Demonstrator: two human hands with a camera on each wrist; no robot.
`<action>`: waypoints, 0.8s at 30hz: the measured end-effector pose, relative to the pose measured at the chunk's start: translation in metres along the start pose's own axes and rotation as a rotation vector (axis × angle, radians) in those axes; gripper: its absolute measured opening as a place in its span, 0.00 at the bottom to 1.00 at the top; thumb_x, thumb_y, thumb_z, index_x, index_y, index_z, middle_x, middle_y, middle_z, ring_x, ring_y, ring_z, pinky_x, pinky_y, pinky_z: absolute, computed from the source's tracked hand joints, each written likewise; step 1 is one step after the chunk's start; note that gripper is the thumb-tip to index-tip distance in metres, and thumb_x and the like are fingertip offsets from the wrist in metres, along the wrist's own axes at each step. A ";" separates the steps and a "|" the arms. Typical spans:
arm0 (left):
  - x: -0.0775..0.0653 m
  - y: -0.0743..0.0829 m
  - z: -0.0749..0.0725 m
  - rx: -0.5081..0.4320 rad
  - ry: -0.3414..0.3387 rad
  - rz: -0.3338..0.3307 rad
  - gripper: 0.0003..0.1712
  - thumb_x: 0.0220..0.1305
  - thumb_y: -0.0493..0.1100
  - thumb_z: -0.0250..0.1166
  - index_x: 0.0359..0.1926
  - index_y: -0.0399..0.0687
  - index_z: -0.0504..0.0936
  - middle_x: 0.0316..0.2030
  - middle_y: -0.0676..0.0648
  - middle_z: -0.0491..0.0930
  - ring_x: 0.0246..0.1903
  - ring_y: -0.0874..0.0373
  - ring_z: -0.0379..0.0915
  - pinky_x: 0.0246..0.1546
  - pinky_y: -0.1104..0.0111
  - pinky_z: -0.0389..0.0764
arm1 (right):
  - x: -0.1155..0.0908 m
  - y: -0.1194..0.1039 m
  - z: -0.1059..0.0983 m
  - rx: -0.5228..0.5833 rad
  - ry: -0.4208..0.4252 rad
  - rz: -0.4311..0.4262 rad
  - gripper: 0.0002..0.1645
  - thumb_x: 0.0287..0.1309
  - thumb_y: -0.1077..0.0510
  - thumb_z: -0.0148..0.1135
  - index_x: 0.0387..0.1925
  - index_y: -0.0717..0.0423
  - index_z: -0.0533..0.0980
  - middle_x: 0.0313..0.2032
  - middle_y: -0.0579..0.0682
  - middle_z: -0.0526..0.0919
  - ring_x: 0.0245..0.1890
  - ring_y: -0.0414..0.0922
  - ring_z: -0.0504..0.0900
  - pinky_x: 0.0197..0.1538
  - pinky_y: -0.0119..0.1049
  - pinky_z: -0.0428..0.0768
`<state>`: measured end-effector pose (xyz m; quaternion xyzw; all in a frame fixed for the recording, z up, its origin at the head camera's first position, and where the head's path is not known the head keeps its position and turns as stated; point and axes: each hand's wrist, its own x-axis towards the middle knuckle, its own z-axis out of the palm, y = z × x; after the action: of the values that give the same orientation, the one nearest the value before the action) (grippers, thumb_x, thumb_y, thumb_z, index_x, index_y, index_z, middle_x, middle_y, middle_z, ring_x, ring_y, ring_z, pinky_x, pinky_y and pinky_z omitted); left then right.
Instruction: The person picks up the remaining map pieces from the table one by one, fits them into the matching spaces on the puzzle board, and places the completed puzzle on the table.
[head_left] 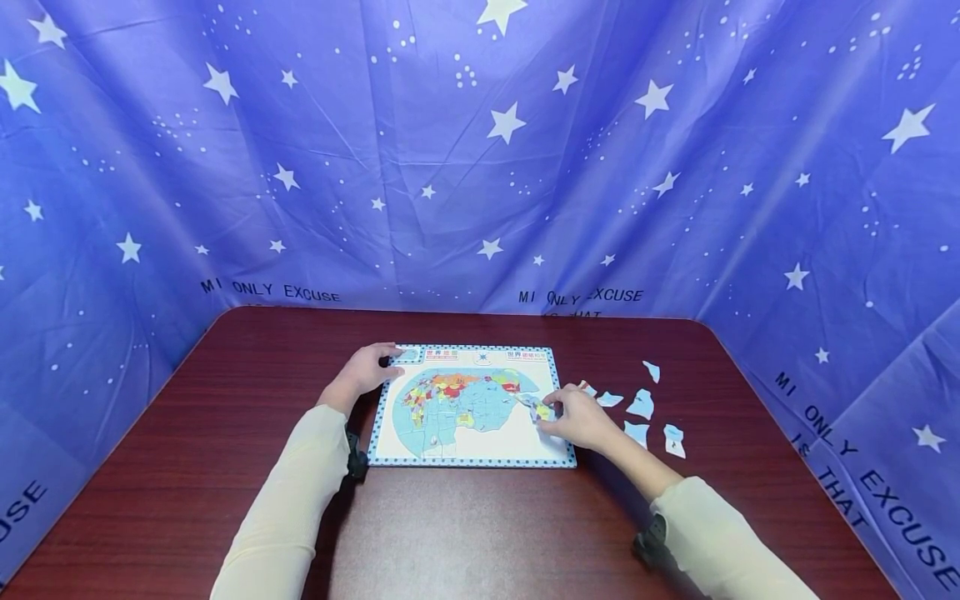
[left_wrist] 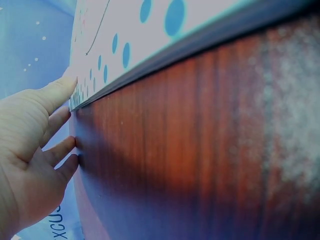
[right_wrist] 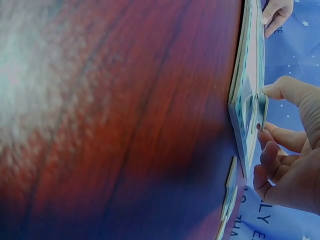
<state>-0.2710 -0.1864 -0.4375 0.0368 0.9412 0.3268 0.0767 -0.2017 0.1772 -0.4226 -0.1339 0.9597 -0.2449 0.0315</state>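
A world map puzzle in a flat board (head_left: 510, 450) lies on the table, its lower right part showing bare white. My right hand (head_left: 579, 418) pinches a puzzle piece (head_left: 542, 410) between thumb and fingers, just over the map's right side. In the right wrist view, the piece (right_wrist: 263, 112) is held tilted at the board's surface. At the board's upper left corner rests my left hand (head_left: 367, 369). Its thumb lies on the dotted border and the other fingers (left_wrist: 62, 150) extend loosely along the edge, as the left wrist view shows.
Several loose puzzle pieces (head_left: 640, 405) lie on the dark red wooden table (head_left: 450, 533) right of the board, some partly behind the right hand. A blue curtain with stars (head_left: 450, 167) hangs around the table's back and sides.
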 end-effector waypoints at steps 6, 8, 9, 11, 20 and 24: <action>0.000 0.000 -0.001 0.010 -0.001 0.006 0.28 0.64 0.46 0.60 0.64 0.44 0.69 0.70 0.41 0.57 0.70 0.41 0.48 0.66 0.49 0.60 | 0.000 -0.003 0.001 0.007 0.001 0.009 0.24 0.43 0.52 0.72 0.42 0.62 0.81 0.28 0.50 0.74 0.26 0.41 0.68 0.28 0.31 0.67; 0.001 0.000 -0.001 0.012 0.000 0.007 0.28 0.64 0.46 0.60 0.64 0.44 0.69 0.70 0.41 0.57 0.70 0.41 0.48 0.66 0.49 0.60 | 0.001 -0.003 0.001 0.007 0.001 0.014 0.24 0.43 0.52 0.71 0.42 0.62 0.81 0.29 0.50 0.74 0.26 0.41 0.68 0.28 0.31 0.67; 0.001 0.000 -0.001 0.012 0.001 0.007 0.28 0.64 0.46 0.61 0.64 0.45 0.69 0.70 0.41 0.57 0.70 0.41 0.48 0.66 0.49 0.60 | 0.001 -0.004 0.001 0.007 0.001 0.016 0.24 0.43 0.52 0.71 0.42 0.62 0.81 0.29 0.50 0.74 0.26 0.41 0.68 0.28 0.31 0.67; 0.002 -0.001 0.000 0.010 0.003 0.004 0.28 0.64 0.46 0.61 0.64 0.45 0.69 0.70 0.41 0.57 0.70 0.42 0.48 0.66 0.49 0.60 | 0.001 -0.004 0.002 0.010 0.000 0.017 0.24 0.44 0.52 0.71 0.42 0.62 0.81 0.29 0.50 0.74 0.26 0.41 0.68 0.27 0.31 0.67; 0.003 -0.003 0.003 0.003 0.014 -0.004 0.28 0.64 0.46 0.61 0.64 0.45 0.70 0.70 0.42 0.58 0.70 0.42 0.49 0.66 0.50 0.60 | 0.002 -0.004 0.005 0.015 0.013 0.012 0.24 0.43 0.51 0.71 0.42 0.62 0.81 0.28 0.49 0.74 0.25 0.40 0.67 0.27 0.31 0.66; 0.002 -0.003 0.002 0.013 0.017 -0.001 0.28 0.64 0.46 0.61 0.64 0.45 0.70 0.69 0.42 0.58 0.70 0.42 0.49 0.66 0.50 0.60 | 0.002 -0.005 0.006 0.003 0.019 0.023 0.24 0.43 0.51 0.71 0.42 0.61 0.82 0.28 0.49 0.74 0.25 0.40 0.68 0.26 0.30 0.66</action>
<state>-0.2730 -0.1867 -0.4412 0.0341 0.9439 0.3211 0.0686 -0.2018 0.1700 -0.4259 -0.1205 0.9611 -0.2472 0.0251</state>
